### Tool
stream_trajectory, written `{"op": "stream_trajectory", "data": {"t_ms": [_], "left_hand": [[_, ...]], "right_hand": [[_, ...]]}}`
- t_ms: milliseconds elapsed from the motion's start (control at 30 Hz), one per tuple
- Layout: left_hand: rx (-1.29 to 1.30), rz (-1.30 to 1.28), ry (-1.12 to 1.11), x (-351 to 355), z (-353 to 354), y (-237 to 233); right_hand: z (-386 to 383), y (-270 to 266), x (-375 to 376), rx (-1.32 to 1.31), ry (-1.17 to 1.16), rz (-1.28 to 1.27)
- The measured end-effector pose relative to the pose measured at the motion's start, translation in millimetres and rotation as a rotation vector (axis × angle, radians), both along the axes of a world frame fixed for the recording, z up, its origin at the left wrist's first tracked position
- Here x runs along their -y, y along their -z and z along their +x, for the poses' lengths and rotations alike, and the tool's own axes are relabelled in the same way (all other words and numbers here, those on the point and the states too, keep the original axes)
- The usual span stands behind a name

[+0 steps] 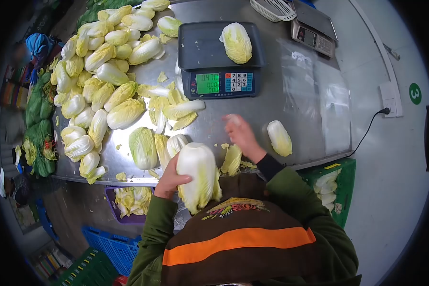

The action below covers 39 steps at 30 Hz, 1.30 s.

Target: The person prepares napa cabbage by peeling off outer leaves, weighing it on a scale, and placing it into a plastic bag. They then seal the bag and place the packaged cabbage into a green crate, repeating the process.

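Observation:
My left hand (170,180) is closed round a large napa cabbage (195,167), which I hold in front of my apron at the table's near edge. Over the steel table, my right hand (244,137) is empty, its fingers apart and slightly blurred. Loose yellow leaves (231,159) lie just below that hand. A smaller trimmed cabbage (280,138) rests to its right. On the scale (188,52) sits one cabbage (237,43), and the green display (208,83) is lit. A greener cabbage (142,148) lies left of my left hand.
A large heap of cabbages (110,74) fills the table's left side. Peeled leaves (176,108) lie before the scale. A second scale (314,35) and a white basket (273,9) stand back right. Below are a purple crate (110,196) and a green crate (349,188).

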<state>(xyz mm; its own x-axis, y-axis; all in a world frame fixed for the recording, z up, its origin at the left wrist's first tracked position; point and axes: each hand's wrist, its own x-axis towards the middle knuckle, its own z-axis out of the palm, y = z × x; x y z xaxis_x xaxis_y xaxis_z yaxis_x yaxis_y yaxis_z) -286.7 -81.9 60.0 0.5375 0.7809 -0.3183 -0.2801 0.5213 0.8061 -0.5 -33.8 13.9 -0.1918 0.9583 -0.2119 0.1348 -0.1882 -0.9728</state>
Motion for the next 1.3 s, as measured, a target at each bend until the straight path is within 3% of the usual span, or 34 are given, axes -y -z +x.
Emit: {"op": "stream_trajectory", "data": {"t_ms": [33, 67, 133, 200, 233, 267, 333, 433, 467, 533, 667, 733, 800, 867, 900, 933, 967, 1000, 1067, 1100, 1133, 1200, 1233, 1267, 1300], "left_hand": [[0.175, -0.102, -0.103, 12.5, -1.8, -1.7], [0.177, -0.099, -0.105, 12.5, 2.1, 6.1], [0.681, -0.345, -0.354, 15.7, 12.8, 28.5], [-0.161, -0.213, -0.314, -3.7, 18.8, 22.4], [-0.207, 0.083, -0.298, -6.6, 14.1, 46.2], [0.161, -0.09, -0.362, -9.7, 19.5, 29.2], [0.083, -0.182, -0.378, -7.7, 17.0, 17.8], [0.016, -0.187, -0.451, 5.5, 18.0, 25.3], [0.015, -0.187, -0.461, 5.2, 17.0, 24.5], [-0.131, 0.016, -0.424, 6.0, 15.4, 23.0], [-0.153, 0.091, -0.392, 7.3, -9.9, 19.5], [-0.089, 0.054, -0.398, 14.3, -22.4, 31.6], [0.043, -0.195, -0.344, 20.9, -29.3, 41.0], [0.067, -0.191, -0.349, 35.9, -34.2, 48.3], [0.166, -0.347, -0.382, 45.7, -39.3, 57.5], [0.266, -0.504, -0.412, 55.1, -42.0, 67.7], [0.342, -0.554, -0.428, 58.3, -39.7, 66.3], [0.344, -0.552, -0.43, 60.0, -39.3, 64.3], [0.605, -0.513, -0.396, 63.8, -32.6, 56.7], [0.325, -0.454, -0.427, 64.6, -27.9, 61.6], [0.329, -0.448, -0.434, 65.0, -28.7, 64.9], [0.369, -0.341, -0.387, 62.5, -33.1, 57.7], [0.423, -0.486, -0.504, 66.2, -35.0, 50.9], [0.427, -0.472, -0.514, 65.4, -35.1, 44.3], [0.484, -0.46, -0.583, 63.6, -36.1, 38.6]], "right_hand": [[6.1, 9.8, -1.4, -0.403, 0.224, -0.457], [1.1, 3.3, 2.2, -0.402, 0.222, -0.454], [-20.9, -35.1, 21.6, -0.702, 0.011, -0.575], [-53.7, -60.2, 30.8, -0.635, -0.037, -0.558], [-66.3, -58.8, 33.1, -0.575, 0.029, -0.456], [-72.9, -57.1, 32.8, -0.511, 0.09, -0.349], [-73.8, -53.6, 27.4, -0.485, 0.024, -0.324], [-78.7, -51.9, 28.7, -0.078, -0.098, -0.101], [-81.0, -54.1, 27.2, -0.079, -0.108, -0.101], [-83.3, -60.4, 27.6, 0.164, -0.163, -0.033], [-78.4, -66.1, 14.0, 0.203, -0.312, 0.024], [-78.7, -57.8, 7.6, 0.045, -0.374, -0.086], [-88.0, -65.0, 8.4, 0.091, -0.405, -0.103], [-96.5, -70.3, 10.8, 0.415, -0.427, 0.091], [-98.1, -69.1, 9.4, 0.417, -0.432, 0.093], [-98.7, -66.1, 7.8, 0.58, -0.418, 0.174], [-99.5, -62.3, 7.4, 0.742, -0.398, 0.255], [-101.0, -55.7, 6.8, 0.743, -0.4, 0.257], [-104.7, -36.9, 8.5, 0.39, -0.335, 0.264], [-105.4, -30.6, 9.3, 0.464, -0.391, 0.354], [-105.8, -22.2, 8.3, 0.464, -0.399, 0.361], [-110.5, -17.1, 4.8, 0.269, -0.051, 0.215], [-100.4, -18.4, -10.9, -0.118, 0.05, -0.117], [-96.9, -23.2, -16.1, -0.302, 0.073, -0.284], [-94.6, -21.9, -17.3, -0.199, -0.024, -0.256]]}}
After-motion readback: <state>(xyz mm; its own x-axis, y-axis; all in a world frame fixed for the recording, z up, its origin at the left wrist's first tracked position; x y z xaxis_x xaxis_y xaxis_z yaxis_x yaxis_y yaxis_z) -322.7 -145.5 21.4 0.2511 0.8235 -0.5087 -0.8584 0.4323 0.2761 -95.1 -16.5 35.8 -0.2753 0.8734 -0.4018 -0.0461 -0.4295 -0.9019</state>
